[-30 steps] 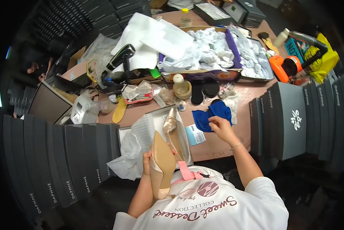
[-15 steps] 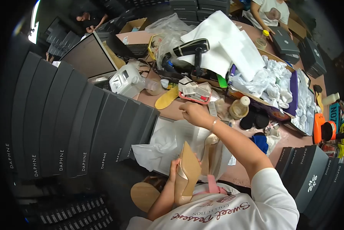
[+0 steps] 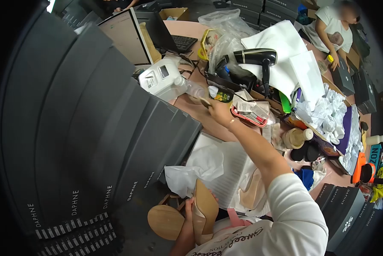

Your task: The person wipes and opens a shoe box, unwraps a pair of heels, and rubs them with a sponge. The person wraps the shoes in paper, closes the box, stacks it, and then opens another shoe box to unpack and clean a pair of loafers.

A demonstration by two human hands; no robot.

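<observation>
- The beige shoe (image 3: 206, 209) is at the bottom centre of the frame, sole toward the camera, its long axis running nearly up and down, toe uppermost.
- The left hand (image 3: 189, 209) wraps around the shoe's sides, fingers closed on it.
- The right hand (image 3: 220, 112) is above centre, well apart from the shoe, which lies below and slightly left of it; the left hand is nearer. Its fingertips press together on a thin brownish piece (image 3: 205, 102), too small to identify.
- Between the hands, the open box (image 3: 205, 141) holds white paper (image 3: 205, 164) and a second shoe (image 3: 252, 192), right of the held one.
- "DAPHNE" reads on the dark boxes (image 3: 93, 111) at left and the boxes (image 3: 346, 215) at lower right, where a white logo is illegible.
- The white shirt (image 3: 281, 217) shows "Sweet" upside down, other words partly hidden.
- A teal item (image 3: 374, 157) at the right edge bears large letters, perhaps "NOZ".
</observation>
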